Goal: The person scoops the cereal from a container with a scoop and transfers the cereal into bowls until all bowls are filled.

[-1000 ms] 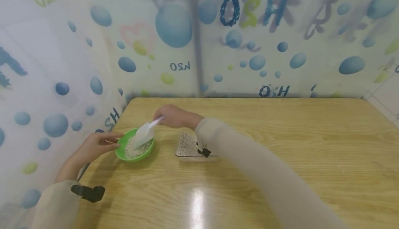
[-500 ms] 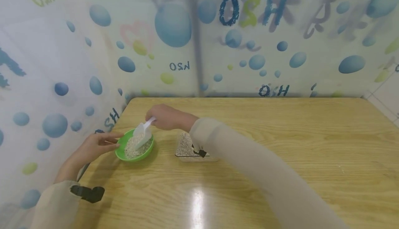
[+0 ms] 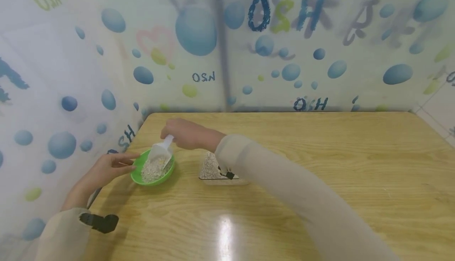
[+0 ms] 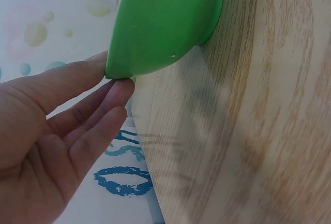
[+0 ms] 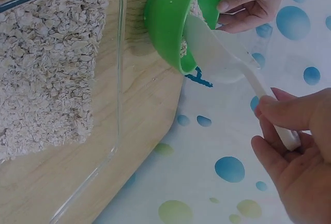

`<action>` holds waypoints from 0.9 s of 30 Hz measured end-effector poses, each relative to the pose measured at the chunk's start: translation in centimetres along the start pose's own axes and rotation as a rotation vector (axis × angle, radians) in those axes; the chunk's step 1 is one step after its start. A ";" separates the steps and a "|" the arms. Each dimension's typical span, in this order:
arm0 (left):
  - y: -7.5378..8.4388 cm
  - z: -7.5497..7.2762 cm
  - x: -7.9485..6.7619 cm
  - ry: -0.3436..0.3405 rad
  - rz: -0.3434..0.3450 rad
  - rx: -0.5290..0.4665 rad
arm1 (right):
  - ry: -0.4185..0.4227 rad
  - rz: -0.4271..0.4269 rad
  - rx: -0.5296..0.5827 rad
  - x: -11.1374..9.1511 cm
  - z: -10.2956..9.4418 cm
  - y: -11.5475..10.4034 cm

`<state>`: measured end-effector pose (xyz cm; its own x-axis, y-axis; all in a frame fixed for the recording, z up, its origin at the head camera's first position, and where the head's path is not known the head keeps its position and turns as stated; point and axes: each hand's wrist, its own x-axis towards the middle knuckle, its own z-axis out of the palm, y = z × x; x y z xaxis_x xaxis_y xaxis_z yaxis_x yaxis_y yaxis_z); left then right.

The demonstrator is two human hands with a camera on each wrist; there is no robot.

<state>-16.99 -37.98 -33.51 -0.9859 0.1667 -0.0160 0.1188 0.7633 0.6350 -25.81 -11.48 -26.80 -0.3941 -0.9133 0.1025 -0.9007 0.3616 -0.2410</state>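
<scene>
Beside bowl [image 5: 168,23], oat container [image 3: 215,182] under sleeve [image 3: 270,166]

A wood-grained table [image 3: 337,146] bears a green bowl [image 4: 160,27] and glass container [image 3: 217,182]

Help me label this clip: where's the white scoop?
In the head view, the white scoop is left of centre, partly inside the green bowl and held by the right hand.

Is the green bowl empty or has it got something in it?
Not empty: the head view shows pale flakes inside the green bowl, where the white scoop reaches in. How deep they lie, I can't tell.
</scene>
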 end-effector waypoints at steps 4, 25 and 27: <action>-0.1 0.0 0.0 0.003 -0.003 0.019 | 0.006 0.007 -0.034 -0.2 -0.2 -0.2; 0.7 0.0 -0.2 0.019 -0.007 0.046 | 0.130 0.044 0.067 -1.9 -1.4 1.4; 0.9 -0.1 -0.2 0.022 -0.005 0.055 | 0.151 0.049 0.123 -2.5 -1.5 2.0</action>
<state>-16.71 -37.36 -32.84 -0.9888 0.1493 -0.0020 0.1193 0.7976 0.5913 -26.87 -8.26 -26.09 -0.4679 -0.8536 0.2290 -0.8543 0.3705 -0.3647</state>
